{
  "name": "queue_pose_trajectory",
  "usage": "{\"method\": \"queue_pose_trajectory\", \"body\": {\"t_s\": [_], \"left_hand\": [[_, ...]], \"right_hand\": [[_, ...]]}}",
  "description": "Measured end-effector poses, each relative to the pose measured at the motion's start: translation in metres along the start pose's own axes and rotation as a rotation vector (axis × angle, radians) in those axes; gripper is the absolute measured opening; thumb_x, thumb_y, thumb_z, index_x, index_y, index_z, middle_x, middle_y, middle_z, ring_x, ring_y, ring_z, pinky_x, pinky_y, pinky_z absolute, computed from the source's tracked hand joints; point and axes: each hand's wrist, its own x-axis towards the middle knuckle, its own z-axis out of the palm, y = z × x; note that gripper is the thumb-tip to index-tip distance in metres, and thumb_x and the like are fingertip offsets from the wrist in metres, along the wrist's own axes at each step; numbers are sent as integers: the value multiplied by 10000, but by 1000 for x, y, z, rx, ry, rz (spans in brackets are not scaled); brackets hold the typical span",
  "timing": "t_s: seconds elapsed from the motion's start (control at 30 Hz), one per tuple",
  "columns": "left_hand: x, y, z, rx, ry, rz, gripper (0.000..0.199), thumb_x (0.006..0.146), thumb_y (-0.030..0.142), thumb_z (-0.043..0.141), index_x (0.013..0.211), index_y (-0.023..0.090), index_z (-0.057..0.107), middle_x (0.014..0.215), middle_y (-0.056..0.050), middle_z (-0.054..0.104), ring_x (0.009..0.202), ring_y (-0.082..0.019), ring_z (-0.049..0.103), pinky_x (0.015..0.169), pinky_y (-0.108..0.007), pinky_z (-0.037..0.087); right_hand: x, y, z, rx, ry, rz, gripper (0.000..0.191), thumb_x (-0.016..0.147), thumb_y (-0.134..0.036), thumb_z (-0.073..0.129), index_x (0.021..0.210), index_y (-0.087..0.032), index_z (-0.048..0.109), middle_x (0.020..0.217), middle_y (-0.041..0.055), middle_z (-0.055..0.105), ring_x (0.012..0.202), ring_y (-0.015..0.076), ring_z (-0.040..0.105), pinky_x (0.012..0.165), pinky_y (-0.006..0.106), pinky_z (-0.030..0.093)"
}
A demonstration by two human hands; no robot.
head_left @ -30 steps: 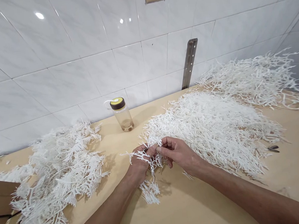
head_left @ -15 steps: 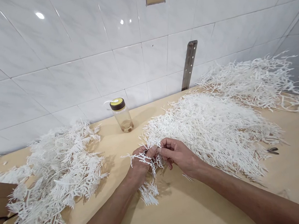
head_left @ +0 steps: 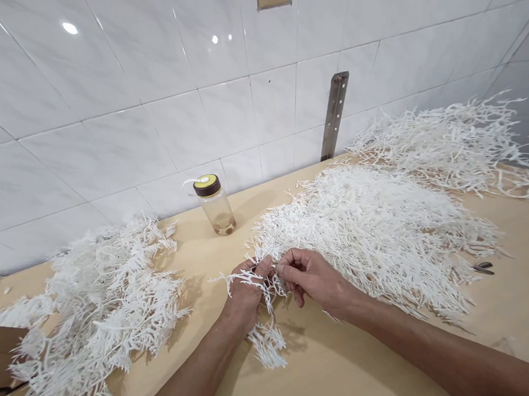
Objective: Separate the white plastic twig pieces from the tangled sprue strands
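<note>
My left hand (head_left: 247, 294) is closed on a white branching plastic sprig (head_left: 267, 343), whose forked twigs stick out over the back of the hand and hang below it. Thumb and fingers of my right hand (head_left: 310, 277) are pinched together right beside the left fingertips, at the sprig's upper end. Whatever small bit lies between the right fingertips is too fine to make out fully; it looks like a white twig tip. Just behind both hands spreads a wide heap of thin white plastic pieces (head_left: 372, 232).
A bulky pile of white branched sprigs (head_left: 112, 301) lies on the left, near a cardboard box (head_left: 2, 356). A lidded bottle (head_left: 220, 210) stands by the tiled wall. More long white stems (head_left: 452, 140) lie back right; small dark snips (head_left: 483, 268) rest right. A metal bracket (head_left: 335, 116) leans on the wall.
Both hands stay close together, with the right shifted very slightly downward. The lower end of the sprig has swung a little to the right and down.
</note>
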Motion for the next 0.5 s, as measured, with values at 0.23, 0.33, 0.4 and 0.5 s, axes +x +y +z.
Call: {"method": "queue_pose_trajectory", "body": {"t_s": [0.23, 0.33, 0.4, 0.5], "left_hand": [[1, 2, 0, -24, 0, -38, 409, 609, 461, 857, 728, 126, 653, 609, -24, 638, 529, -142, 585, 531, -264, 445], [0, 2, 1, -7, 5, -30, 397, 611, 457, 854, 716, 136, 647, 590, -15, 631, 516, -137, 576, 525, -260, 432], [-1, 1, 1, 7, 18, -19, 389, 618, 454, 851, 703, 139, 639, 589, -13, 631, 513, -134, 572, 523, -256, 426], [-2, 0, 2, 14, 16, 0, 383, 633, 450, 843, 739, 133, 655, 616, -20, 639, 534, -135, 577, 527, -254, 423]], "right_hand": [[-3, -1, 2, -119, 52, -107, 291, 841, -457, 653, 946, -197, 575, 651, -34, 580, 436, 89, 519, 386, 224, 476], [-3, -1, 1, -151, 45, -131, 289, 858, -468, 633, 953, -197, 605, 646, -28, 587, 430, 91, 512, 395, 239, 490], [-2, -2, 0, -171, 51, -157, 277, 867, -471, 624, 893, -196, 623, 630, -25, 578, 437, 94, 513, 399, 236, 487], [-2, -5, -2, -245, 67, -199, 266, 886, -459, 603, 830, -201, 630, 636, -8, 579, 478, 110, 529, 407, 234, 465]]}}
